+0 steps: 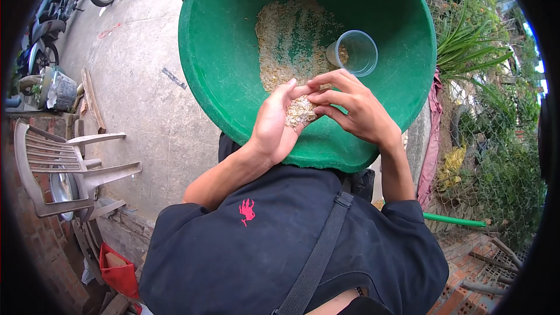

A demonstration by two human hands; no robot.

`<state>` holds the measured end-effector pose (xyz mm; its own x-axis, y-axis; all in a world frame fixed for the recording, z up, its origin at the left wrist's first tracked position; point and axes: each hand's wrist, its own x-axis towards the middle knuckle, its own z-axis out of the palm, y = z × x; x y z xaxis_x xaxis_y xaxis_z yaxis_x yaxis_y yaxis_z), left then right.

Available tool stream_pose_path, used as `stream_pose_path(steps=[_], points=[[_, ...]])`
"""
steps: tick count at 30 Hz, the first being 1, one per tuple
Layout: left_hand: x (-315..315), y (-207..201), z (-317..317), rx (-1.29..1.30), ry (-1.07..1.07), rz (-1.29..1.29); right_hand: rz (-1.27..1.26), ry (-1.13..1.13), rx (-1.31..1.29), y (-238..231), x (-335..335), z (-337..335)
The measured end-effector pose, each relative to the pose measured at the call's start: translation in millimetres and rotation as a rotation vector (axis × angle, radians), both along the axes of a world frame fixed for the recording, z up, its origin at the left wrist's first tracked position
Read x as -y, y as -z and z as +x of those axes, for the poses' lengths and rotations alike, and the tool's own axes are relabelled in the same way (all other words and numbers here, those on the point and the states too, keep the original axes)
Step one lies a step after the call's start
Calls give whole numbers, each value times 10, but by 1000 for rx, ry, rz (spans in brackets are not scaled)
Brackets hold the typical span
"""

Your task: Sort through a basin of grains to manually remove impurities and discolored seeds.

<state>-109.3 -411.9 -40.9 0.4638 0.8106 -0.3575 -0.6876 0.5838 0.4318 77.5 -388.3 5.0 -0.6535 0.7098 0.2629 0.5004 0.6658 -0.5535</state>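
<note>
My left hand point(272, 119) is cupped, palm up, with a small heap of pale flaky grain point(299, 111) lying in it. Over that palm my right hand point(357, 108) bends down, its fingers drawn together and their tips at the grain; what they pinch is too small to make out. Both hands are above the near rim of a big green tub point(233, 41). Inside the tub, a layer of similar grain point(280, 41) is spread across the bottom. A clear plastic cup point(364, 52) lies tipped in there, with a few golden kernels in it.
At the left a plastic chair point(55, 166) stands on the concrete floor point(146, 81), with motorbikes point(55, 17) farther off. A wire fence point(496, 157) with plants runs along the right. A green pole point(455, 220) lies near my right elbow, and a red bag point(118, 271) sits at lower left.
</note>
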Motion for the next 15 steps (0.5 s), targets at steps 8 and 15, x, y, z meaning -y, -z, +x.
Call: stream_pose_path(steps=[8,15], points=[[18,-79,11,-81,0,-6,63,19,11,-1,-8,-27],[1,-34,23,7,19,40,52,74,-53,10,-11,-25]])
